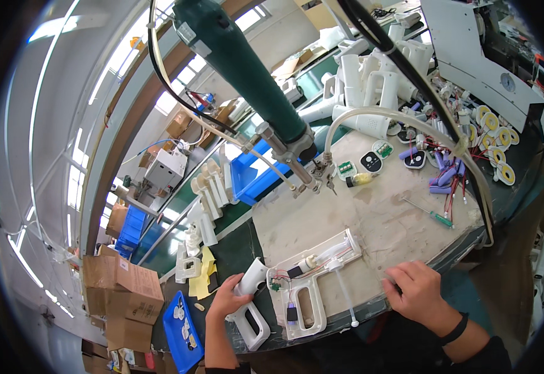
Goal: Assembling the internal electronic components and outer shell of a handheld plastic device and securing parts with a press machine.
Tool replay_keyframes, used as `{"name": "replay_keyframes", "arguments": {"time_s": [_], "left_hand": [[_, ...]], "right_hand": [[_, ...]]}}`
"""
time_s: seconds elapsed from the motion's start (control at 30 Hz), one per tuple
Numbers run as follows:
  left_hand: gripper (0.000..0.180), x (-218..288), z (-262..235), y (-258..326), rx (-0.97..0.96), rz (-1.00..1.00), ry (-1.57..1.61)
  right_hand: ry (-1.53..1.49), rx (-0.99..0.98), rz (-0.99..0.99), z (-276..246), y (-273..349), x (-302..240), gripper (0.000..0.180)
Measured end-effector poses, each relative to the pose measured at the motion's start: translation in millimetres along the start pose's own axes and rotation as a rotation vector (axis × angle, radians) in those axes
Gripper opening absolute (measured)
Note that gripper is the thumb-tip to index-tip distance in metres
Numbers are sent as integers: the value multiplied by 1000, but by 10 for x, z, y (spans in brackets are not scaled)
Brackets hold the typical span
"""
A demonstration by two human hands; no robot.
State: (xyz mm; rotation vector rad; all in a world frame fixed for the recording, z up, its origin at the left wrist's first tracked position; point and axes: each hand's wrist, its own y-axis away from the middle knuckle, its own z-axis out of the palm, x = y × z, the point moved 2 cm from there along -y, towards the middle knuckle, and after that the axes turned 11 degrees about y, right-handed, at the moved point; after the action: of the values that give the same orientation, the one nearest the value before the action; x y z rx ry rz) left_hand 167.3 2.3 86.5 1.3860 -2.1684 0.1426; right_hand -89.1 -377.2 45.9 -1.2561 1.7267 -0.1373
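My left hand is wrapped around a white plastic housing shell with a loop handle, at the left edge of the work board. Just right of it, an opened white handle housing lies on the board. Wires, a small green circuit board and a cylindrical motor sit inside it. A thin white rod with a T-shaped end rests against its right side. Off to the right, my right hand hovers over the board's front edge, fingers loosely curled, nothing visible in them.
A green hanging screwdriver reaches down over the beige board. A green-handled hand screwdriver lies at right, near purple batteries and wired parts. White housings pile up behind. Blue trays and cardboard boxes stand left.
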Motion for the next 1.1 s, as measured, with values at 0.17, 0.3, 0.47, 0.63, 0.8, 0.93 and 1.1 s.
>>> {"name": "replay_keyframes", "arguments": {"time_s": [0.17,0.3,0.47,0.63,0.8,0.93,1.1], "left_hand": [[67,61,-86,32,128,47,-80],[65,440,-404,222,329,101,79],[64,1340,-445,322,280,378,-44],[63,1761,-232,237,197,479,-105],[64,1646,-173,160,214,440,-139],[64,1487,-177,220,201,365,-120],[65,1331,-200,299,213,343,-87]], "right_hand": [[55,16,38,19,27,14,18],[64,17,52,14,50,7,18],[41,-5,52,32,45,7,18],[30,-9,50,-18,31,-9,18],[22,-9,57,2,22,12,18],[30,6,90,-2,40,33,18],[39,10,118,8,48,22,18]]}}
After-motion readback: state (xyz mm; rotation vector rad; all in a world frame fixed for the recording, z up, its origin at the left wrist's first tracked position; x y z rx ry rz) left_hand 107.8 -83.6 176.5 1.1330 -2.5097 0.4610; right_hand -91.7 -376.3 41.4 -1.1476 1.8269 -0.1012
